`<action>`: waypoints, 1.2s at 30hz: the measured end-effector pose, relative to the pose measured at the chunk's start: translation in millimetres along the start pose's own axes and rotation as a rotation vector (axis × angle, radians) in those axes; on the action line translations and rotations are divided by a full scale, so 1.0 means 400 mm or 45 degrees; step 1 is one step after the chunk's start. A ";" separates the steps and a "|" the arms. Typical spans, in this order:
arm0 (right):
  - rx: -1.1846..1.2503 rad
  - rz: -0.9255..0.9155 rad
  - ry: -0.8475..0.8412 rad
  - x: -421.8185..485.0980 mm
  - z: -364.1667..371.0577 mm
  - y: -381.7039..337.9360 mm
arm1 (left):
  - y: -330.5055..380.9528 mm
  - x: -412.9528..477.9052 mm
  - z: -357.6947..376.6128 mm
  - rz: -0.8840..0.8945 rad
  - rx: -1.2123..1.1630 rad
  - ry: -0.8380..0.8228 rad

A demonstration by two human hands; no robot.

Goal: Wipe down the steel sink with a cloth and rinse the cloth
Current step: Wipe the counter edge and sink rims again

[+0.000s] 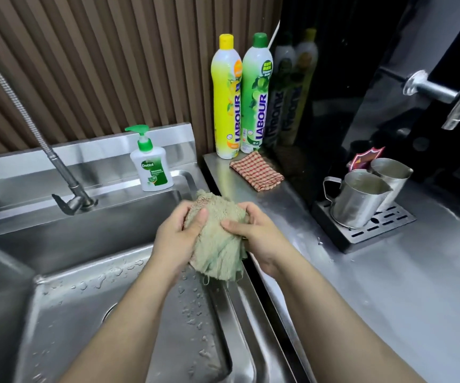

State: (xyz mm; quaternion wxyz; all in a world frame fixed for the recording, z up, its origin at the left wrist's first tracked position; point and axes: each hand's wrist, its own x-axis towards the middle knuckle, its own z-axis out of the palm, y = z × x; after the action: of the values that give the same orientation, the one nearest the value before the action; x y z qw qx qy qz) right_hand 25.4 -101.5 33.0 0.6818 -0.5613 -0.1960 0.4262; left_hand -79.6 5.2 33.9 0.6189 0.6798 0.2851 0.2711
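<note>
At the left the tap (67,189) shows no running water, and the sink (65,275) below it is beaded with drops, so some wetting or wiping looks done, though how much of the steel was covered I cannot tell. Over the sink's right rim the left hand (175,240) and right hand (259,240) both grip the bunched cloth (219,244), fingers curled into it. This reads as wringing or gathering, with the rinse probably not yet finished.
</note>
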 end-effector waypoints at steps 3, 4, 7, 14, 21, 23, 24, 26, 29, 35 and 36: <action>0.014 -0.053 -0.046 0.024 -0.009 -0.015 | -0.006 0.022 -0.013 0.019 0.101 0.043; -0.015 -0.069 -0.047 0.031 -0.009 -0.019 | -0.009 0.033 -0.018 0.021 0.123 0.030; -0.168 -0.126 0.038 0.041 -0.006 0.001 | -0.032 0.070 -0.032 0.019 0.232 0.018; -1.105 0.094 0.468 0.126 -0.017 0.021 | -0.095 0.192 -0.043 -0.139 0.544 -0.196; -1.957 -0.152 0.104 0.183 0.073 0.155 | -0.178 0.365 -0.153 0.396 1.170 -0.316; -2.053 -0.181 0.064 0.153 0.069 0.187 | -0.206 0.375 -0.166 0.523 1.281 -0.421; -2.025 -0.172 0.034 0.130 0.063 0.189 | -0.218 0.377 -0.173 0.564 1.318 -0.480; -1.941 -0.141 -0.044 0.076 0.059 0.180 | -0.246 0.376 -0.187 0.634 1.348 -0.565; -2.004 -0.137 -0.102 0.088 0.047 0.176 | -0.278 0.392 -0.201 0.616 1.383 -0.588; -2.113 -0.133 -0.043 0.420 0.076 0.142 | -0.314 0.408 -0.211 0.581 1.416 -0.605; -2.127 -0.103 -0.052 0.447 0.079 0.138 | -0.314 0.411 -0.214 0.585 1.442 -0.610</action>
State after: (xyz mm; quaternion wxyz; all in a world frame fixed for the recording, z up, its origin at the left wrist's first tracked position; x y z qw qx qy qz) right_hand 82.1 60.9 -47.0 0.0526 -0.8666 -0.4799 0.1259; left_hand -34.4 192.1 -81.3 0.1381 0.9857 0.0857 0.0455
